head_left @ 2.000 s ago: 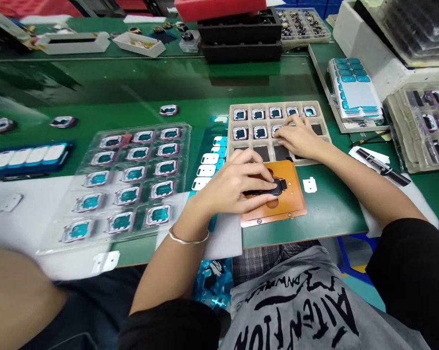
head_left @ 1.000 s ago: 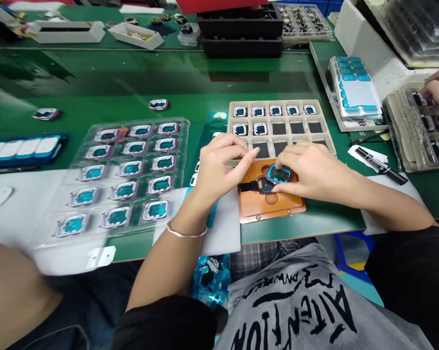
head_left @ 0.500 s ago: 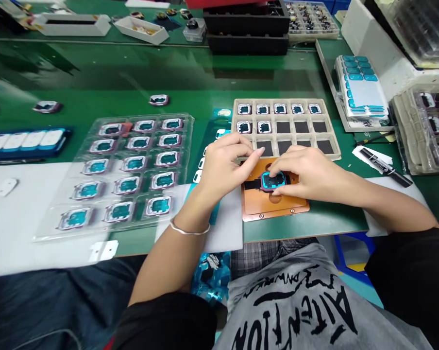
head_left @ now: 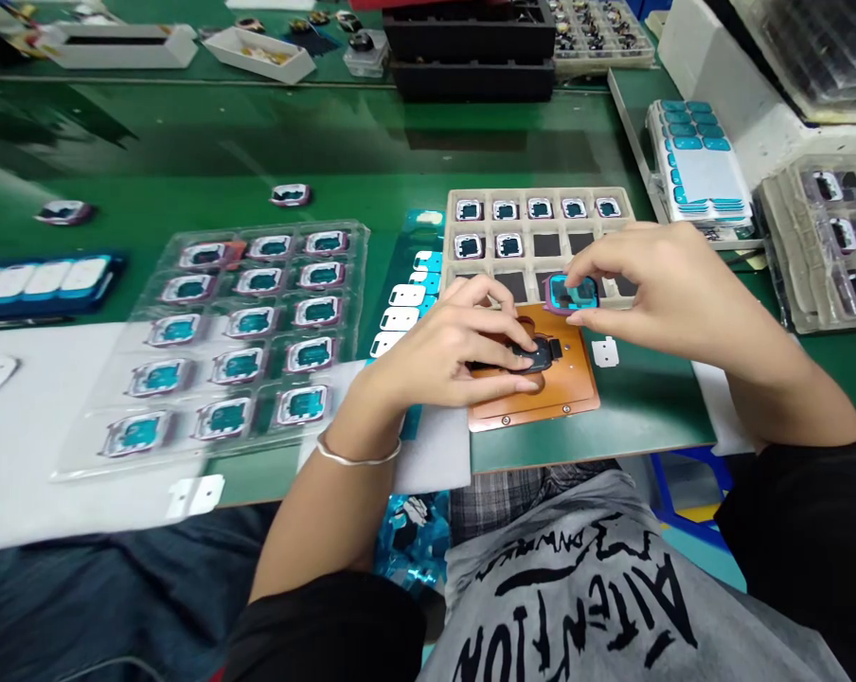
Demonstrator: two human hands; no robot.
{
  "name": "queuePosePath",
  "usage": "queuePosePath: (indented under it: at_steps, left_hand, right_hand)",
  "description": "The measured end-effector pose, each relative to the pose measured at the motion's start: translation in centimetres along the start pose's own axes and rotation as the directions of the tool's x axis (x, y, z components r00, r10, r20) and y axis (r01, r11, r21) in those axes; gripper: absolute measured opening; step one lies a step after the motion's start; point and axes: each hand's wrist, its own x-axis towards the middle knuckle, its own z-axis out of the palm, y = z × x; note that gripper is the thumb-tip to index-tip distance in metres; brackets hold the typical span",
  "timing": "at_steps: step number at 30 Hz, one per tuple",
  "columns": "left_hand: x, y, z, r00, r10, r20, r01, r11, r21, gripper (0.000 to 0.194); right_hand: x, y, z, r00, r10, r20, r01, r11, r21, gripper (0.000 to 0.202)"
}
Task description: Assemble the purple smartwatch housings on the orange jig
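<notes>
Right hand (head_left: 653, 289) pinching the frame (head_left: 572, 295) at the tray's (head_left: 560, 226) near edge; left hand (head_left: 448, 349), fingers bent onto the jig (head_left: 536, 358) on the plate (head_left: 577, 379), grip unclear; a carrying step, it seems, calling for steady fingertips.

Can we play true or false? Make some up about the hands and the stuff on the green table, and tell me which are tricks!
1. The right hand holds a purple-rimmed watch case. True.
2. The silver bracelet is on the right wrist. False: the silver bracelet is on the left wrist.
3. The left hand touches a black block on the orange plate. True.
4. The beige tray's far row holds three cases. False: the beige tray has five there.
5. The white cut-out near the right hand lies on the orange plate. False: that white cut-out lies on the green table, beside the plate.
</notes>
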Motion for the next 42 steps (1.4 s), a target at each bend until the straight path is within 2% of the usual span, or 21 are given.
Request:
queuePosePath:
  at_steps: [3, 5, 6, 8, 10, 11, 15, 18, 24, 31, 35, 38, 42]
  left_hand:
    - [0.0, 0.1, -0.2, 0.996, 0.033, -0.080, -0.032, 0.999, 0.011, 0.023]
    - [0.1, 0.2, -0.4, 0.977, 0.021, -0.212, -0.012, 0.999, 0.045, 0.030]
    - [0.1, 0.2, -0.4, 0.953, 0.012, -0.302, 0.007, 0.998, 0.062, 0.035]
    - [0.1, 0.2, -0.3, 0.877, -0.003, -0.480, 0.050, 0.995, 0.084, 0.045]
    - [0.2, 0.1, -0.1, 0.818, -0.026, -0.575, 0.095, 0.991, 0.090, 0.051]
    - [0.2, 0.1, 0.0, 0.807, -0.039, -0.589, 0.115, 0.989, 0.092, 0.053]
    - [0.2, 0.2, 0.3, 0.837, -0.121, -0.534, 0.198, 0.976, 0.090, 0.058]
    - [0.2, 0.1, 0.4, 0.836, -0.159, -0.525, 0.241, 0.966, 0.092, 0.062]
    - [0.4, -0.5, 0.7, 0.814, -0.102, -0.571, 0.179, 0.981, 0.079, 0.059]
    - [0.4, -0.7, 0.8, 0.801, -0.085, -0.592, 0.166, 0.983, 0.084, 0.057]
    - [0.4, -0.7, 0.8, 0.804, -0.080, -0.590, 0.160, 0.984, 0.085, 0.055]
    - [0.5, -1.0, 1.0, 0.809, -0.094, -0.581, 0.169, 0.983, 0.076, 0.054]
    - [0.5, -1.4, 1.2, 0.822, -0.111, -0.558, 0.158, 0.987, 0.038, 0.055]
  right_hand:
    - [0.0, -0.6, 0.4, 0.999, -0.012, 0.039, 0.013, 0.999, -0.032, 0.012]
    - [0.0, -1.0, 1.0, 0.995, -0.043, 0.085, 0.045, 0.999, -0.016, 0.013]
    - [0.1, -1.1, 1.4, 0.992, -0.062, 0.108, 0.062, 0.998, 0.003, 0.013]
    - [0.2, -1.4, 2.4, 0.985, -0.095, 0.142, 0.089, 0.995, 0.049, 0.015]
    - [0.4, -1.6, 3.5, 0.981, -0.117, 0.156, 0.104, 0.990, 0.090, 0.016]
    - [0.5, -1.6, 3.9, 0.979, -0.127, 0.158, 0.111, 0.988, 0.107, 0.017]
    - [0.7, -1.6, 4.6, 0.976, -0.143, 0.163, 0.125, 0.985, 0.119, 0.016]
    - [0.8, -1.7, 4.5, 0.976, -0.130, 0.173, 0.116, 0.989, 0.093, 0.016]
    - [0.8, -2.1, 4.5, 0.976, -0.077, 0.206, 0.070, 0.997, 0.042, 0.021]
    - [0.7, -2.7, 4.5, 0.974, 0.000, 0.225, 0.000, 1.000, -0.002, 0.031]
    - [1.1, -2.9, 4.4, 0.968, 0.037, 0.248, -0.032, 0.999, -0.025, 0.037]
    - [1.4, -3.1, 4.4, 0.956, 0.055, 0.287, -0.043, 0.998, -0.049, 0.034]
    - [1.6, -2.5, 4.5, 0.958, 0.015, 0.286, -0.026, 0.999, 0.036, 0.034]
